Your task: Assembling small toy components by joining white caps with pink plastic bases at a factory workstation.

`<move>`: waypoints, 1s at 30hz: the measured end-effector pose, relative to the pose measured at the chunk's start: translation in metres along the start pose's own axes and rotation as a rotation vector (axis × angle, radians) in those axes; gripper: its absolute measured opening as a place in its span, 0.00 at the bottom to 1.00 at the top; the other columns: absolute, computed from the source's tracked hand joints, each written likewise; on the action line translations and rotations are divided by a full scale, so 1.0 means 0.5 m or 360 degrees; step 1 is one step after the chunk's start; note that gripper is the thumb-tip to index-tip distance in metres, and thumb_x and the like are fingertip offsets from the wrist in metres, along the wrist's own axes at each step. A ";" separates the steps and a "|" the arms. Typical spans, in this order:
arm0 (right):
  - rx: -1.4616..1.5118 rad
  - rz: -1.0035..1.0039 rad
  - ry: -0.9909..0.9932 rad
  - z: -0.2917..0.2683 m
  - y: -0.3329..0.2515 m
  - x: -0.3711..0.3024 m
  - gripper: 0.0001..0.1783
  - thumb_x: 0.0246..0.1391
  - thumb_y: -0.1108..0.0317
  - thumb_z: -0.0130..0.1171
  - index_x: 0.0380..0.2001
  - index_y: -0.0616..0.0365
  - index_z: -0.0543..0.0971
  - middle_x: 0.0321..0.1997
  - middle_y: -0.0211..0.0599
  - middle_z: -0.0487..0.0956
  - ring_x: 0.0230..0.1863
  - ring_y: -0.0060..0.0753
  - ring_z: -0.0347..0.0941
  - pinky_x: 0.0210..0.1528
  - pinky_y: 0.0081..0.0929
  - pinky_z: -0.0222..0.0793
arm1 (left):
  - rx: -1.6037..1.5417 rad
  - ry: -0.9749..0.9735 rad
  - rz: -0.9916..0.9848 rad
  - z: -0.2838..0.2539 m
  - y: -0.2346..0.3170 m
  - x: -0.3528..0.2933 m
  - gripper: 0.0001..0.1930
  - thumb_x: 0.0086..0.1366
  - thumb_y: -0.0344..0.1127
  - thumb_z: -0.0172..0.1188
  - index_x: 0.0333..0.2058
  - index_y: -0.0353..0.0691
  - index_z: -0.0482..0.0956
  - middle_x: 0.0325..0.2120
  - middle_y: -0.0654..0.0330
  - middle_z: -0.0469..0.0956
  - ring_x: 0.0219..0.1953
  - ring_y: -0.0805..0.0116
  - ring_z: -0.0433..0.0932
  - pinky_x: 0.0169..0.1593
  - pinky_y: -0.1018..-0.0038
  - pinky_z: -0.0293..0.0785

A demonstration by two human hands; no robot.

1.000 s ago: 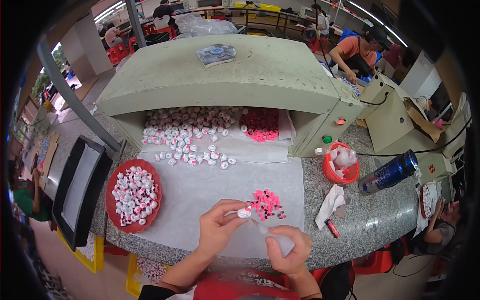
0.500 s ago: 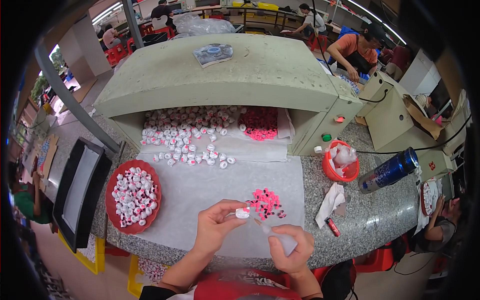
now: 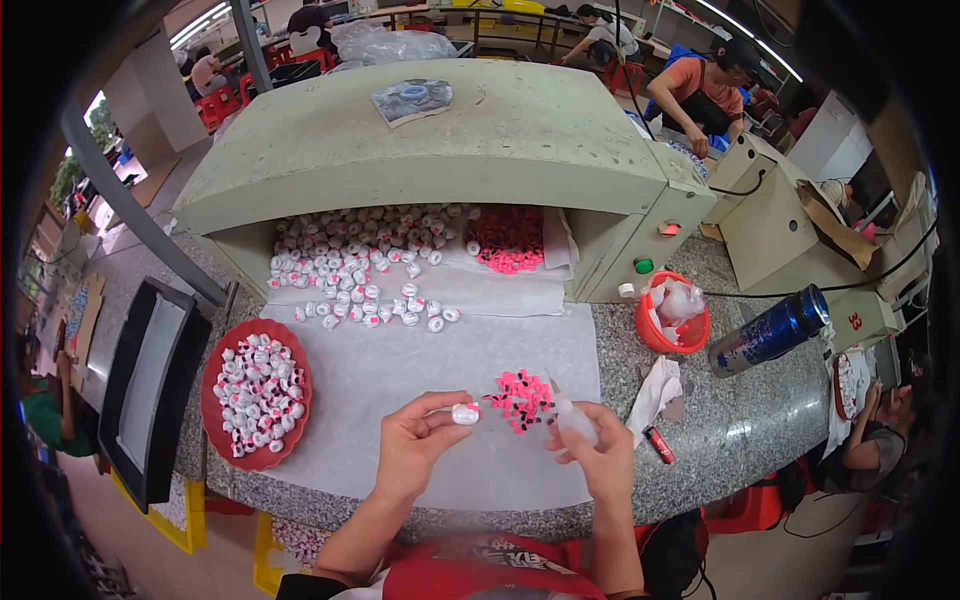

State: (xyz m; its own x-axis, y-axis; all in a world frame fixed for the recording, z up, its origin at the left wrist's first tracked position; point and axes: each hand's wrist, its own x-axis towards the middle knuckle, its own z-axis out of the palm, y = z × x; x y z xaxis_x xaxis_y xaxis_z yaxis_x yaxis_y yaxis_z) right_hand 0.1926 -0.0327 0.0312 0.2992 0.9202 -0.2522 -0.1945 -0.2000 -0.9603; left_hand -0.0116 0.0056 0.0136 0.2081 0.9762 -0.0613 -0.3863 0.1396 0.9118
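My left hand (image 3: 412,446) pinches a small white rounded figure piece (image 3: 464,414) with a pink patch between thumb and fingertips. In my right hand (image 3: 603,456) is a translucent squeeze bottle (image 3: 576,424), its thin nozzle tilted up and away from the white piece. Just past my hands lies a loose pile of tiny pink and dark parts (image 3: 522,398) on white paper (image 3: 400,375). To the left, a red fluted bowl (image 3: 211,395) holds many similar white and pink pieces.
A pale green metal housing (image 3: 420,150) stands ahead, with many white pieces (image 3: 350,245) and a pink heap (image 3: 508,240) inside its opening. At right are a red basket (image 3: 643,322), a blue tumbler (image 3: 770,335) and a small red tube (image 3: 660,446). A black tray (image 3: 160,390) lies left.
The bottle's nozzle has swung up and away from the white piece, with my right hand shifting slightly right and its fingers loosening. My left hand has moved a little left, still pinching the piece.
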 end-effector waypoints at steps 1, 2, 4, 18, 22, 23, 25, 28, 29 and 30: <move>-0.0009 -0.0004 0.0005 -0.012 0.051 0.022 0.09 0.37 0.72 0.59 0.26 0.62 0.75 0.27 0.34 0.76 0.23 0.25 0.73 0.23 0.21 0.66 | 0.0004 0.0039 -0.0022 0.002 0.000 -0.001 0.18 0.48 0.13 0.54 0.41 0.29 0.72 0.37 0.53 0.74 0.40 0.63 0.76 0.42 0.75 0.73; -0.0319 -0.0245 -0.0020 -0.022 0.117 0.049 0.08 0.38 0.72 0.59 0.25 0.61 0.75 0.26 0.34 0.76 0.23 0.27 0.73 0.24 0.22 0.67 | -0.0001 0.0033 -0.0033 0.005 -0.004 0.004 0.18 0.48 0.13 0.54 0.41 0.29 0.72 0.37 0.53 0.74 0.40 0.63 0.76 0.42 0.75 0.73; -0.0627 -0.0479 -0.0051 -0.029 0.175 0.064 0.07 0.38 0.71 0.60 0.25 0.59 0.75 0.26 0.34 0.76 0.24 0.29 0.74 0.24 0.24 0.67 | 0.0001 0.0029 0.0059 0.008 -0.008 0.009 0.19 0.49 0.14 0.54 0.42 0.29 0.71 0.36 0.53 0.75 0.39 0.63 0.76 0.42 0.75 0.73; -0.0526 -0.0248 -0.0421 0.045 -0.001 -0.003 0.06 0.39 0.75 0.61 0.25 0.60 0.77 0.26 0.36 0.77 0.23 0.29 0.73 0.25 0.24 0.68 | 0.0137 0.0009 0.0167 0.015 -0.021 -0.018 0.18 0.50 0.14 0.54 0.43 0.29 0.71 0.41 0.50 0.71 0.42 0.64 0.74 0.44 0.74 0.73; -0.0287 -0.0541 -0.0531 0.080 -0.019 -0.011 0.05 0.41 0.80 0.60 0.26 0.63 0.77 0.25 0.33 0.76 0.23 0.21 0.71 0.25 0.18 0.66 | 0.0186 -0.0057 0.0342 0.033 -0.020 -0.017 0.16 0.50 0.13 0.54 0.41 0.28 0.72 0.42 0.50 0.69 0.43 0.63 0.73 0.46 0.74 0.73; -0.0380 -0.0804 -0.0527 0.084 -0.018 -0.011 0.05 0.41 0.81 0.59 0.25 0.64 0.77 0.24 0.32 0.76 0.24 0.19 0.70 0.25 0.16 0.65 | 0.0189 -0.0073 0.0355 0.035 -0.018 -0.018 0.16 0.50 0.13 0.54 0.40 0.28 0.72 0.42 0.50 0.69 0.44 0.63 0.73 0.47 0.74 0.73; -0.0357 -0.0663 -0.0469 0.079 -0.016 -0.014 0.05 0.40 0.81 0.60 0.25 0.63 0.77 0.25 0.32 0.76 0.24 0.19 0.70 0.26 0.15 0.65 | 0.0196 -0.0101 0.0380 0.038 -0.014 -0.020 0.15 0.50 0.13 0.54 0.39 0.27 0.73 0.42 0.49 0.68 0.45 0.63 0.72 0.48 0.74 0.72; -0.0315 -0.0379 -0.0349 0.074 -0.013 -0.019 0.06 0.40 0.80 0.61 0.25 0.63 0.77 0.26 0.32 0.76 0.25 0.17 0.69 0.28 0.13 0.64 | 0.0172 -0.0129 0.0334 0.036 -0.010 -0.017 0.15 0.50 0.13 0.54 0.38 0.28 0.73 0.43 0.49 0.68 0.44 0.63 0.72 0.48 0.75 0.73; -0.0337 -0.0423 -0.0342 0.075 -0.012 -0.020 0.06 0.39 0.80 0.62 0.25 0.63 0.77 0.26 0.32 0.76 0.25 0.17 0.69 0.28 0.13 0.64 | 0.0160 -0.0144 0.0310 0.035 -0.009 -0.017 0.15 0.49 0.13 0.55 0.38 0.28 0.74 0.43 0.49 0.68 0.44 0.63 0.72 0.47 0.75 0.73; -0.0359 -0.0468 -0.0334 0.076 -0.011 -0.020 0.07 0.39 0.80 0.62 0.25 0.63 0.77 0.26 0.31 0.76 0.26 0.17 0.69 0.28 0.12 0.63 | 0.0160 -0.0145 0.0309 0.035 -0.006 -0.018 0.15 0.49 0.13 0.55 0.38 0.28 0.74 0.43 0.49 0.68 0.44 0.63 0.72 0.47 0.75 0.73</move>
State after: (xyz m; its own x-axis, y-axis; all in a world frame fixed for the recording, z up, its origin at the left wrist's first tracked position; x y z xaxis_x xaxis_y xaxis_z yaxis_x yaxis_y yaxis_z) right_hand 0.1553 -0.0280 0.0438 0.1101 0.9930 0.0435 0.0870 0.0340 -0.9956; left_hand 0.0033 -0.0065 0.0183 0.2206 0.9634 0.1519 -0.3366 -0.0710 0.9390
